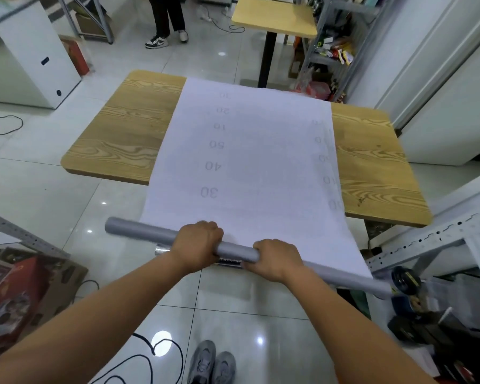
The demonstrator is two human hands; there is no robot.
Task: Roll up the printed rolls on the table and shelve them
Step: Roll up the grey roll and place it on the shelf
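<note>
A long grey roll [139,230] hangs in the air just in front of the wooden table [122,128]. From it a white sheet [250,151] printed with faint numbers runs away over the tabletop to the far edge. My left hand [196,245] grips the roll near its middle, fingers curled over the top. Beside it, my right hand [277,259] grips the same roll a little further right. The roll's right end [372,286] reaches toward a metal shelf frame.
A metal shelf frame [427,245] with dark items stands at the right, cardboard boxes [25,295] at the left. Black cables [150,353] lie on the tiled floor by my shoes. A second small table [275,15], a stocked rack [330,51] and a standing person [166,20] are behind.
</note>
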